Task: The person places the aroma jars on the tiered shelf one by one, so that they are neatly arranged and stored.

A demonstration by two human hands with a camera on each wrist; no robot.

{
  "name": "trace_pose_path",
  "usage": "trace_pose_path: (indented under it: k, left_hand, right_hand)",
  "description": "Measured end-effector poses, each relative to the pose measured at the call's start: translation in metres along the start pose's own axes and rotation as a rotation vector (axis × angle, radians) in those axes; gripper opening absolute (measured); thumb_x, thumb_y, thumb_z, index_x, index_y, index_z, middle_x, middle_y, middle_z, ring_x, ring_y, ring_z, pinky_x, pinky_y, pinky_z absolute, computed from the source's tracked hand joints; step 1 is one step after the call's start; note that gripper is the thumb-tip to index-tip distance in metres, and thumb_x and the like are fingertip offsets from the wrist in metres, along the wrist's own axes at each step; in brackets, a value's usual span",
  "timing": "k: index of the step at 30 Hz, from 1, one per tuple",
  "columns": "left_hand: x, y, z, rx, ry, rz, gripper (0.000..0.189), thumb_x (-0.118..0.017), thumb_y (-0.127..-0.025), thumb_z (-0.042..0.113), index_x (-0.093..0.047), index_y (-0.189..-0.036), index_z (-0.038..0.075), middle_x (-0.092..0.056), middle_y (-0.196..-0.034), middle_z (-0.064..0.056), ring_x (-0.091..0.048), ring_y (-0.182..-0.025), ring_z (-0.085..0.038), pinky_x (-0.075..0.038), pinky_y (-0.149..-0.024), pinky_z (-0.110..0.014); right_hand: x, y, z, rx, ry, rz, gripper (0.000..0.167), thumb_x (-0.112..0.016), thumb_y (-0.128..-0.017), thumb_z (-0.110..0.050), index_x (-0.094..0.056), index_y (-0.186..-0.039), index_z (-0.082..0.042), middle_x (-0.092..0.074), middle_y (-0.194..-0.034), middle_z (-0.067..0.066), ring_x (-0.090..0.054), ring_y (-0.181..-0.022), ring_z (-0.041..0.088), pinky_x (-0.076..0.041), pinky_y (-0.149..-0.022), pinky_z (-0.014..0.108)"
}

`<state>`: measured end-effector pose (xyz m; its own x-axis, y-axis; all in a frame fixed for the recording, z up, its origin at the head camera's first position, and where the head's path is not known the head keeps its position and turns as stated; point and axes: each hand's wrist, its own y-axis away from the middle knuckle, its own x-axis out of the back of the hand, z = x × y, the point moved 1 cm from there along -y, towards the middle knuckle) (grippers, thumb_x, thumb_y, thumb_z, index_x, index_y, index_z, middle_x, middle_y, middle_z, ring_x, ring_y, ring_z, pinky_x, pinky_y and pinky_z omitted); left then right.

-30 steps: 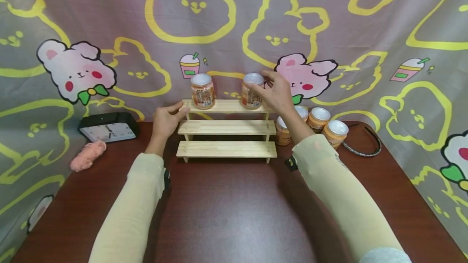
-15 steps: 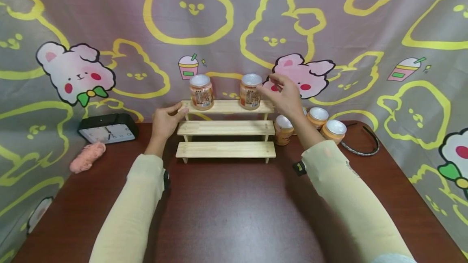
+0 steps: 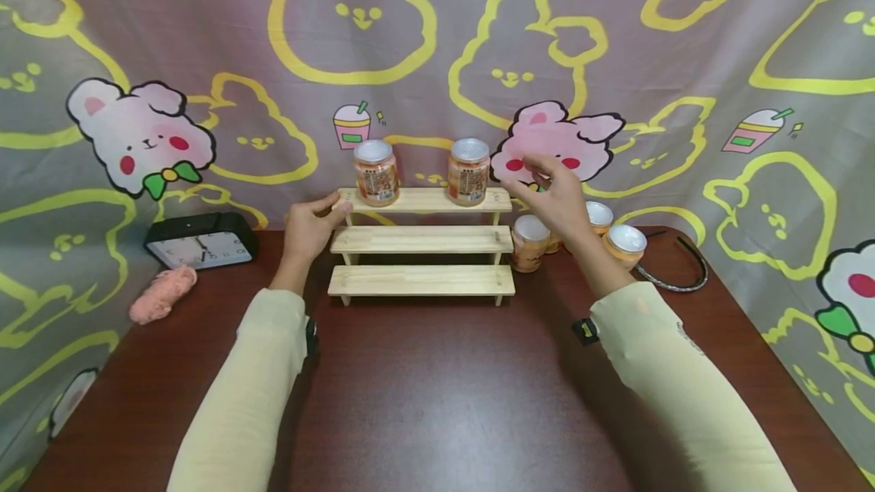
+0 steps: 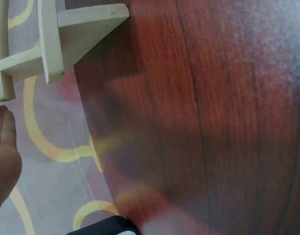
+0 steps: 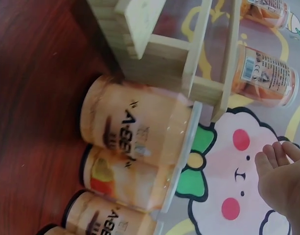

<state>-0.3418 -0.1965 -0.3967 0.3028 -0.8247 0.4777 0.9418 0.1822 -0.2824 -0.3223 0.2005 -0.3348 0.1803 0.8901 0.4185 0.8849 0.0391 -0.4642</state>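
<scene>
- The dark wood surface carries everything I see. The stepped wooden rack stands towards its twelve o'clock edge.
- My left hand holds the rack's top step at the nine o'clock end, grip clenched on the wood, thumb on top.
- My right hand hangs at three o'clock of the top step, grip released and holding nothing.
- Two jars stand on the top step, the left jar and the right jar, just clear of my fingers.
- The spare jars cluster on the surface at three o'clock of the rack.
- I judge the stocking part done. The next move calls for lowering onto a spare jar's lid.
</scene>
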Motion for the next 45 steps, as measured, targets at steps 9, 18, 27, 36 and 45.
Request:
trace_pose_path:
  k: [9,18,27,36,45]
  left_hand:
    - [0.000,0.000,0.002,-0.001,0.016,-0.008,0.048,-0.078,-0.092,0.035,-0.069,-0.130,0.007,-0.065,-0.130,-0.012,-0.052,-0.133,-0.028,-0.043,-0.109,-0.042]
    - [0.003,0.001,0.001,0.004,0.004,-0.001,0.048,-0.078,-0.091,0.036,-0.069,-0.129,0.009,-0.065,-0.130,-0.011,-0.052,-0.133,-0.028,-0.042,-0.110,-0.042]
    - [0.001,0.001,0.001,-0.001,0.007,-0.002,0.048,-0.078,-0.091,0.037,-0.070,-0.129,0.008,-0.066,-0.129,-0.013,-0.053,-0.132,-0.028,-0.043,-0.109,-0.042]
    - [0.000,0.002,0.001,-0.002,0.002,0.000,0.047,-0.078,-0.091,0.036,-0.070,-0.129,0.008,-0.065,-0.129,-0.013,-0.053,-0.132,-0.029,-0.043,-0.109,-0.043]
    - [0.001,0.002,0.003,0.016,0.009,-0.011,0.049,-0.078,-0.091,0.038,-0.069,-0.130,0.010,-0.064,-0.132,-0.012,-0.051,-0.134,-0.029,-0.042,-0.111,-0.043]
  right_hand:
    - [0.012,0.018,0.018,-0.015,0.004,-0.029,0.062,-0.083,-0.087,-0.018,-0.058,-0.138,0.008,-0.058,-0.138,0.025,-0.054,-0.131,0.036,-0.042,-0.111,0.043]
    - [0.016,0.029,0.030,0.000,0.025,-0.042,0.055,-0.082,-0.087,-0.015,-0.061,-0.132,0.010,-0.060,-0.131,0.027,-0.056,-0.126,0.038,-0.045,-0.109,0.042]
    - [0.023,0.040,0.045,-0.085,0.113,-0.110,0.055,-0.082,-0.089,-0.021,-0.062,-0.130,0.010,-0.062,-0.129,0.027,-0.060,-0.122,0.040,-0.049,-0.103,0.048]
    - [0.022,0.045,0.056,-0.102,0.185,-0.143,0.051,-0.084,-0.087,-0.022,-0.066,-0.122,0.010,-0.068,-0.119,0.026,-0.066,-0.111,0.039,-0.053,-0.094,0.051]
    - [0.015,0.046,0.054,-0.043,0.364,-0.186,0.062,-0.085,-0.085,-0.027,-0.063,-0.128,0.012,-0.069,-0.113,0.027,-0.067,-0.093,0.035,-0.055,-0.080,0.047]
